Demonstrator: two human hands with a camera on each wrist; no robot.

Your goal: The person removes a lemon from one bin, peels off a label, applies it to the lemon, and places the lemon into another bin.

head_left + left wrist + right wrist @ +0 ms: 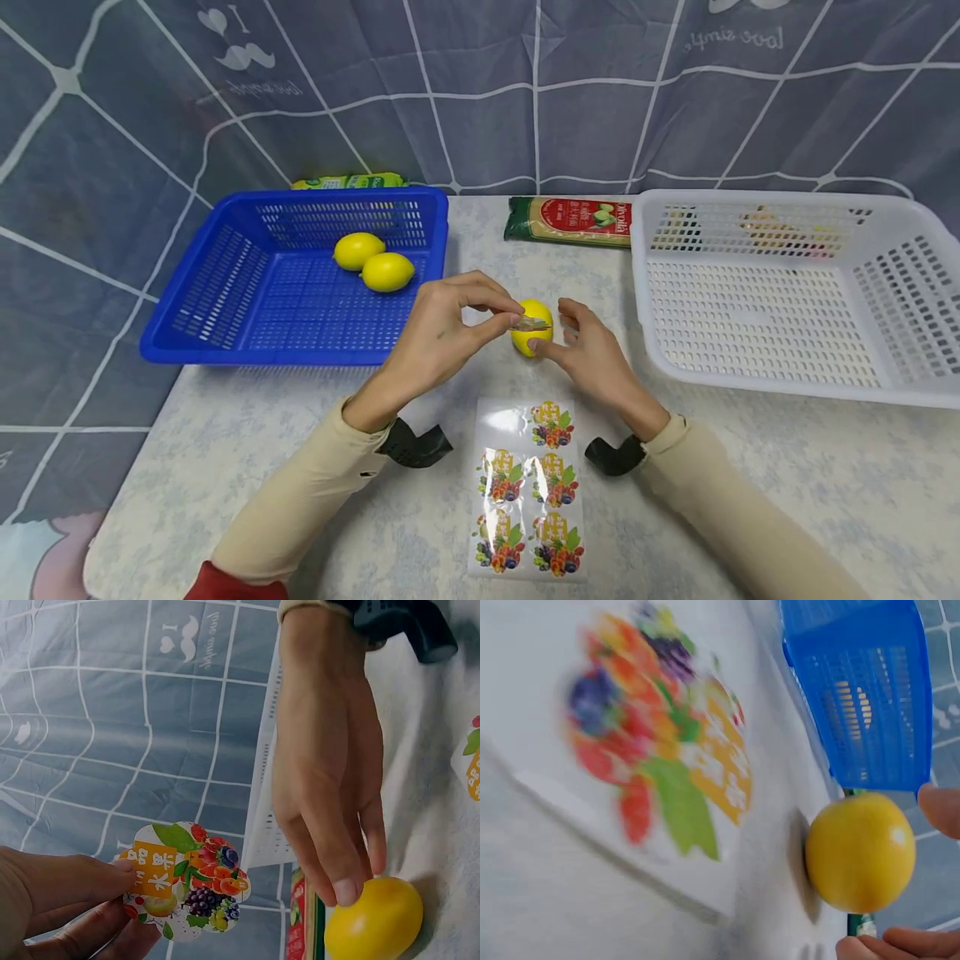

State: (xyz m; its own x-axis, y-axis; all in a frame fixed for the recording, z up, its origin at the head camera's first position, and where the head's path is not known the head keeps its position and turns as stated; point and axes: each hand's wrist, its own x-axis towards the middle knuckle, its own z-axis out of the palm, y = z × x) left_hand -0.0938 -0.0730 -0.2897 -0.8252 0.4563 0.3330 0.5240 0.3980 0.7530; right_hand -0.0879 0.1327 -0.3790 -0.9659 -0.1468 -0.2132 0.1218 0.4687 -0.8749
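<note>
A fruit-printed sticker with an orange label is pinched between the thumb and fingers of my left hand. In the head view it hovers edge-on over a yellow lemon on the table. My right hand is around the lemon's right side, its thumb at the fruit and its other fingers apart from it. Nearer me lies a sheet of stickers, several still on it and its upper left spot bare. The right wrist view shows that sheet blurred and close.
A blue basket at left holds two lemons. To the right stands a white basket. A red and green packet lies at the back, before a grey checked curtain. Behind the blue basket shows a green-yellow packet.
</note>
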